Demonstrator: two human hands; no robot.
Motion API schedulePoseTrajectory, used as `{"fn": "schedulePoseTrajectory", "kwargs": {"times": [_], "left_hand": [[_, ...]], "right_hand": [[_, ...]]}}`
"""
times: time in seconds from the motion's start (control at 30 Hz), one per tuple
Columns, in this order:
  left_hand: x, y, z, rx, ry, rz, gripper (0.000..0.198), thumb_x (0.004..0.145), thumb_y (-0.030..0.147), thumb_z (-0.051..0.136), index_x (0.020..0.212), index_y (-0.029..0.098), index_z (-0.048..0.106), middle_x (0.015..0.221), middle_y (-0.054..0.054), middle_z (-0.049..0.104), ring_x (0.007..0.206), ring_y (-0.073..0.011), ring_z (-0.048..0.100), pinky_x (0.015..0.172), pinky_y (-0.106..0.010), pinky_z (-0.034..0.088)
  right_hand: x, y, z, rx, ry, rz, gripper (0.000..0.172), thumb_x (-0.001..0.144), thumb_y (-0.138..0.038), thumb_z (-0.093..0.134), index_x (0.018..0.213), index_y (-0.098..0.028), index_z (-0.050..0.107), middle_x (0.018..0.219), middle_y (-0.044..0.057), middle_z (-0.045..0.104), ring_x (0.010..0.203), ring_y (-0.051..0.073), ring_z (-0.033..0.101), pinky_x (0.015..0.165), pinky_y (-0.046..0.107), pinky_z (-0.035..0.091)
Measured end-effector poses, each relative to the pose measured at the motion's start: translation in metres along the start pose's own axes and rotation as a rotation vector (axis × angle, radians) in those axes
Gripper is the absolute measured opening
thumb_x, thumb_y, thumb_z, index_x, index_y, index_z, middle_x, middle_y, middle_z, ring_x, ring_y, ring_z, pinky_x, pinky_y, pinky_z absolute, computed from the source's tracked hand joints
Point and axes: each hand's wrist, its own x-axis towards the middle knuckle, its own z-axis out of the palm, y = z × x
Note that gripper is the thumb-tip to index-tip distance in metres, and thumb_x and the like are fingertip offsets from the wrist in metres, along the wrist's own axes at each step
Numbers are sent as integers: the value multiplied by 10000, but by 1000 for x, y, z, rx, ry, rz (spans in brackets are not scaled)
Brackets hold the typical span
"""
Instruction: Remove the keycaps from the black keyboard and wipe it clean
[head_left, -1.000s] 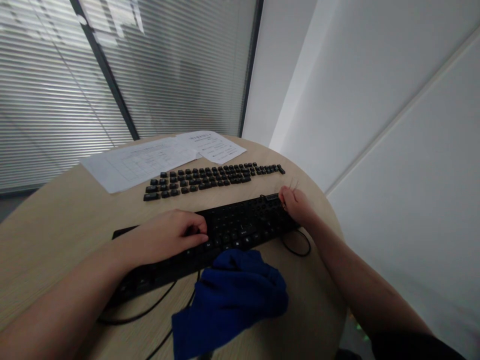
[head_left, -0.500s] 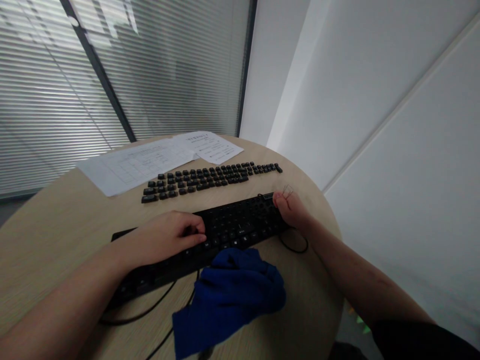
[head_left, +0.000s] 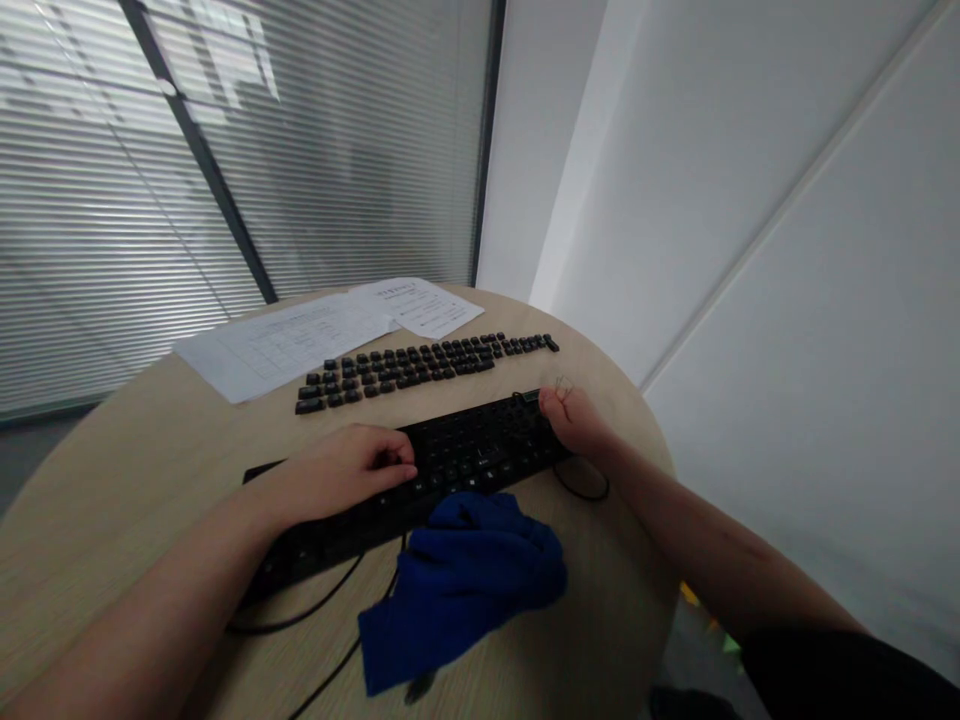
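A black keyboard (head_left: 480, 440) lies slantwise on the table, and sockets without keycaps show in its far part. My left hand (head_left: 364, 465) rests on its middle with the fingers curled in and the thumb near the forefinger; what they hold, if anything, is hidden. At the keyboard's right end, my right hand (head_left: 574, 418) is closed around a wire keycap puller (head_left: 562, 384), whose thin loops stick up above the fist. Beyond the keyboard, removed black keycaps (head_left: 431, 365) lie in rows. A crumpled blue cloth (head_left: 472, 580) sits against the near side.
Printed paper sheets (head_left: 292, 340) lie at the back of the round wooden table (head_left: 135, 480). A black cable (head_left: 337, 670) runs under the cloth, and another loop (head_left: 589, 493) lies by my right wrist. A white wall (head_left: 787, 330) stands close on the right, window blinds (head_left: 360, 150) behind.
The view has shifted slightly, so the table sits a little differently in the picture. Both hands keep nearly the same place and grip at the keyboard.
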Motion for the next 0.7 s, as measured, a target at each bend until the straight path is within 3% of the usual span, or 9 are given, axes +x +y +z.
{"fn": "schedulePoseTrajectory", "kwargs": {"times": [0.27,0.7], "left_hand": [[0,0,0,-16,3,4,341,913,512,534,906,229,724,748,-6,692,688,-182,626,630,-284,385],[0,2,0,-19,18,-6,326,901,513,557,886,239,734,759,-3,706,697,-182,633,634,-282,383]], "right_hand": [[-7,8,4,50,44,5,437,1020,-432,379,622,-260,430,562,19,504,547,195,484,578,355,362],[-4,18,7,270,171,184,524,999,-609,319,627,-257,429,509,-22,445,471,152,437,474,284,355]]}}
